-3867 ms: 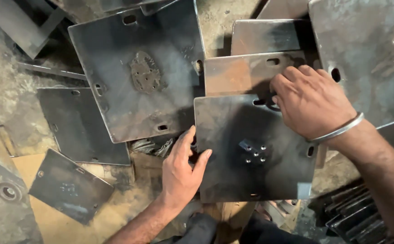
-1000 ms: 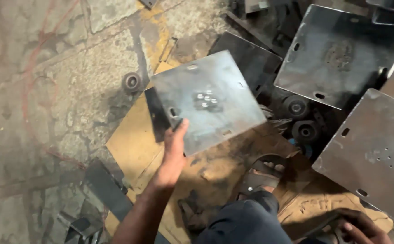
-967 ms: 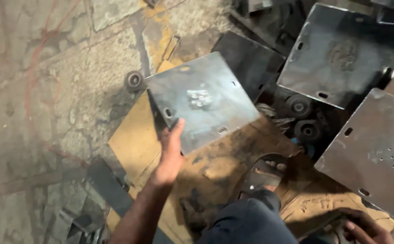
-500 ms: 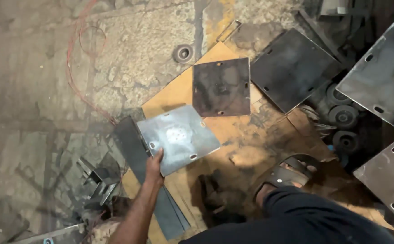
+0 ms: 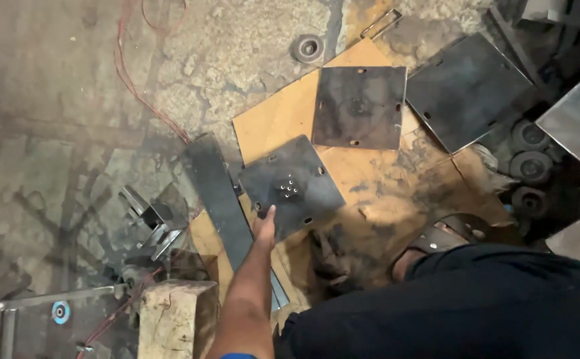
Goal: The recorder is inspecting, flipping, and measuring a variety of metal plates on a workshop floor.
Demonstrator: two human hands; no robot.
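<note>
A single head-worn camera looks steeply down from standing height at the stained concrete floor (image 5: 50,86), with the wearer's dark-trousered leg (image 5: 476,299) at five o'clock.

Drilled plate (image 5: 291,188) on cardboard (image 5: 290,116), 2nd plate (image 5: 360,108) behind, bar (image 5: 220,199) left.

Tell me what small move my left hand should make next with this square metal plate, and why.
Probably lower the square plate flat onto the cardboard sheet and let go. The left hand holds it only by its near edge, it sits low over the cardboard, and another square plate already lies flat just beyond.
</note>
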